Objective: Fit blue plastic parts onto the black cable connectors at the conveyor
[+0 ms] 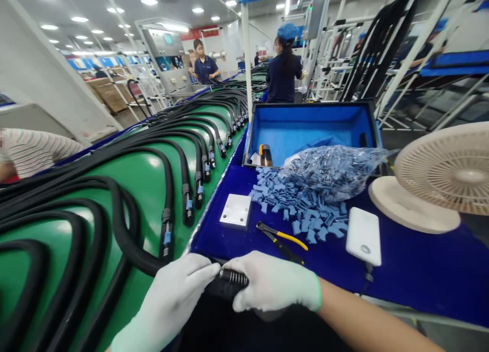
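Note:
Both my hands wear white gloves and meet at the front edge of the blue-topped table [217, 240]. My left hand [179, 286] is closed around the end of a thick black hose [139, 255], which comes in from the green surface on the left. From the right, my right hand [263, 283] grips the same hose end. A ribbed black fitting with light rings [234, 277] shows between my fingers. Just beyond lie yellow-handled pliers [282, 235] and a white block with holes [236, 211]. Many small blue clips [305, 209] are heaped behind them.
Black hoses [168, 189] with blue clips line the green conveyor [153, 163]. A plastic bag of clips [332, 168] leans at a blue bin [313, 112]. A white power bank [364, 235] and a fan [454, 168] stand right. Two workers [282, 72] are farther back.

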Available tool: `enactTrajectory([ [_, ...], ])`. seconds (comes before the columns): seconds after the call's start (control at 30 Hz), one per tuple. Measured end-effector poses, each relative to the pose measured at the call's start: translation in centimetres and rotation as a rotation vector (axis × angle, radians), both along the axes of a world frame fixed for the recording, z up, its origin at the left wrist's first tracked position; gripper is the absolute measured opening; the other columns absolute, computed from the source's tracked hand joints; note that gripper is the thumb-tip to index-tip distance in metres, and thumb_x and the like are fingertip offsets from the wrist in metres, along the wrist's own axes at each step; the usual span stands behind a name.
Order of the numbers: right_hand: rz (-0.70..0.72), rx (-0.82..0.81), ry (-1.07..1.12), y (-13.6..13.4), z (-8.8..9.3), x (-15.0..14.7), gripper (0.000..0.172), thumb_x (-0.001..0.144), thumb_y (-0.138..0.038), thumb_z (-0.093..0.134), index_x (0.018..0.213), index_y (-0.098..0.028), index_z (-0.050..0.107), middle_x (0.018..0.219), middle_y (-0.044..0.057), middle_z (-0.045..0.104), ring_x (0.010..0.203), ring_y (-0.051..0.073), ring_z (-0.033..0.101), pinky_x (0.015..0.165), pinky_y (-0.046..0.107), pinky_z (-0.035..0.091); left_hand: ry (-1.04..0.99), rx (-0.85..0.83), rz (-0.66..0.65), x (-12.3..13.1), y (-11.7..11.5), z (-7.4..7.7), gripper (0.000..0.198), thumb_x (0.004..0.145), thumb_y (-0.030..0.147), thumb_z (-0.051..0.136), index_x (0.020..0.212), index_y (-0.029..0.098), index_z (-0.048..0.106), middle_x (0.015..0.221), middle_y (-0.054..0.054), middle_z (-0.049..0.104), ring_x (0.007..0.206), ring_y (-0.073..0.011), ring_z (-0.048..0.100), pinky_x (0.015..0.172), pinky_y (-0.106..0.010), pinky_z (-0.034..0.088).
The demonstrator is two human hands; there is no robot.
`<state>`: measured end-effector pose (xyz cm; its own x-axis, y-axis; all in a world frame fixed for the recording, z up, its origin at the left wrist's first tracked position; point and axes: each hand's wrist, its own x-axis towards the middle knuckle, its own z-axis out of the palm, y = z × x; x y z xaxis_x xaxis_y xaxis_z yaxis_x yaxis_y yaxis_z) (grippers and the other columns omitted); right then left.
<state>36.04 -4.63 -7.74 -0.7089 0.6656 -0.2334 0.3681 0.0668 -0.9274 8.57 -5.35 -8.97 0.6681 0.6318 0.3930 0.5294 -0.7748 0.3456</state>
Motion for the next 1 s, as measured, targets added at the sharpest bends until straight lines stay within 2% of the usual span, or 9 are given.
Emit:
enactTrajectory([
  [0.1, -0.304, 0.299, -0.363, -0.3, -0.3, 2.2, 0.034, 0.086, -0.047, 0.069, 0.105, -0.019, 0.068, 0.095, 0.006, 0.070, 0.083, 0.022, 0.064, 0.073, 0.031, 0.046, -0.087, -0.260, 0.258, 2.1, 0.7, -0.3, 0.019, 0.097, 0.026, 0.060, 0.108, 0.026, 0.076, 0.105, -0.003, 0.075, 0.094, -0.0179, 0.072, 0.085, -0.026, 0.057],
  [0.17, -0.454, 0.513, -0.714, -0.5, -1.7, 2.9, 0.025, 0.087, -0.035, 0.069, 0.099, -0.013, 0.068, 0.097, 0.014, 0.068, 0.092, 0.030, 0.062, 0.081, 0.040, 0.044, -0.124, -0.471, 0.466, 3.3, 1.6, 0.6, 0.022, 0.095, 0.038, 0.063, 0.108, 0.027, 0.077, 0.112, -0.002, 0.076, 0.106, -0.0223, 0.071, 0.096, -0.030, 0.055],
  [0.23, -0.408, 0.611, -0.948, -0.5, -3.5, 3.1, 0.009, 0.080, -0.017, 0.069, 0.087, -0.011, 0.067, 0.091, 0.018, 0.065, 0.094, 0.035, 0.060, 0.080, 0.044, 0.042, -0.181, -0.626, 0.589, 4.2, 2.4, 1.7, 0.029, 0.093, 0.044, 0.063, 0.113, 0.027, 0.076, 0.120, -0.001, 0.075, 0.115, -0.0251, 0.068, 0.103, -0.033, 0.052],
  [0.27, -0.377, 0.630, -0.971, -0.4, -4.2, 3.2, 0.006, 0.076, -0.012, 0.068, 0.082, -0.011, 0.066, 0.088, 0.017, 0.064, 0.093, 0.035, 0.059, 0.077, 0.043, 0.041, -0.219, -0.682, 0.617, 4.5, 2.9, 2.3, 0.032, 0.092, 0.045, 0.063, 0.115, 0.027, 0.076, 0.122, -0.001, 0.074, 0.117, -0.0258, 0.067, 0.104, -0.034, 0.051],
  [0.37, -0.487, 0.619, -0.788, 0.1, -5.1, 3.2, 0.008, 0.075, -0.011, 0.063, 0.081, -0.016, 0.059, 0.086, 0.011, 0.061, 0.084, 0.027, 0.058, 0.069, 0.035, 0.040, -0.324, -0.812, 0.617, 5.0, 3.9, 3.4, 0.038, 0.090, 0.042, 0.064, 0.120, 0.021, 0.074, 0.116, -0.003, 0.077, 0.108, -0.0258, 0.071, 0.097, -0.032, 0.053],
  [0.47, -0.608, 0.508, -0.478, 0.5, -4.4, 3.0, 0.007, 0.082, -0.014, 0.057, 0.084, -0.019, 0.052, 0.080, 0.004, 0.060, 0.071, 0.018, 0.055, 0.064, 0.030, 0.037, -0.381, -0.875, 0.602, 4.9, 4.5, 3.8, 0.042, 0.090, 0.039, 0.065, 0.123, 0.015, 0.072, 0.100, -0.005, 0.079, 0.094, -0.0237, 0.073, 0.086, -0.030, 0.055],
  [0.67, -0.475, 0.435, -0.006, 0.4, -2.5, 0.7, 0.016, 0.076, -0.007, 0.060, 0.086, -0.019, 0.057, 0.086, 0.001, 0.066, 0.075, 0.016, 0.060, 0.066, 0.026, 0.041, -0.423, -0.880, 0.558, 4.4, 4.9, 4.1, 0.047, 0.090, 0.046, 0.067, 0.124, 0.014, 0.072, 0.099, -0.007, 0.079, 0.090, -0.0227, 0.072, 0.080, -0.028, 0.056],
  [0.87, -0.386, 0.433, 0.153, 0.4, -1.6, -0.2, 0.018, 0.075, -0.005, 0.061, 0.087, -0.018, 0.066, 0.088, 0.002, 0.071, 0.079, 0.019, 0.064, 0.073, 0.028, 0.049, -0.418, -0.861, 0.568, 4.0, 5.1, 4.2, 0.048, 0.091, 0.048, 0.066, 0.126, 0.015, 0.071, 0.094, -0.005, 0.078, 0.085, -0.0219, 0.071, 0.074, -0.027, 0.055],
  [1.0, -0.383, 0.484, 0.121, 0.4, -1.1, -0.6, 0.025, 0.073, -0.005, 0.062, 0.090, -0.021, 0.071, 0.096, 0.005, 0.071, 0.088, 0.023, 0.066, 0.083, 0.033, 0.053, -0.408, -0.820, 0.568, 3.5, 5.2, 4.0, 0.048, 0.090, 0.050, 0.067, 0.124, 0.017, 0.073, 0.099, -0.006, 0.078, 0.088, -0.0221, 0.070, 0.077, -0.028, 0.054],
])
